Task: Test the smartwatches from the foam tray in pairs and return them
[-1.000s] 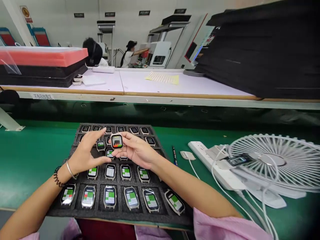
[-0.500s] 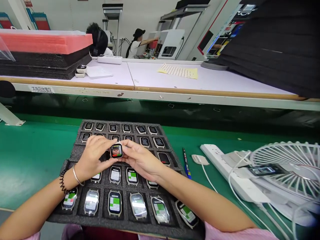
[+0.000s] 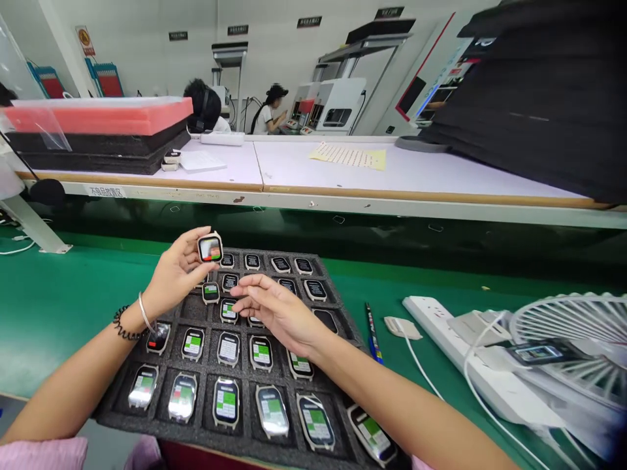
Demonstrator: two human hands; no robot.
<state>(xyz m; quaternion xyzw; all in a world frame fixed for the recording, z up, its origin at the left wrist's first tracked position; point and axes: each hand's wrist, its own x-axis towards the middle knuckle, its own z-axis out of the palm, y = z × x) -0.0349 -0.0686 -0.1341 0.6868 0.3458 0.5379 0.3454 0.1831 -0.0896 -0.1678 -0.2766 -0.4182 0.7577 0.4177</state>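
My left hand point(image 3: 179, 264) grips a smartwatch body point(image 3: 210, 249) by its edges, thumb below and fingers above, raised over the tray's far left part. Its lit screen faces me, with red at the bottom. My right hand point(image 3: 277, 310) is off the watch, fingers stretched and slightly apart above the middle of the tray. Below both hands lies a black foam tray point(image 3: 196, 313) with rows of strapless watches. Near rows show green and white screens, like this watch point(image 3: 226, 401); far rows show dark screens with text. One small watch point(image 3: 210, 292) sits on a divider. My right hand hides some slots.
Right of the tray lie a pen point(image 3: 373, 333), a white charging pad point(image 3: 402, 328), a power strip point(image 3: 460, 352) and a white fan point(image 3: 578, 352) with cables. Behind runs a raised shelf point(image 3: 284, 166) holding foam stacks point(image 3: 98, 121) and a yellow sticker sheet point(image 3: 349, 156). Two people sit beyond.
My left hand has lifted the watch up and left. My right hand has let go of it and moved slightly right and down. The view has tilted up a little.
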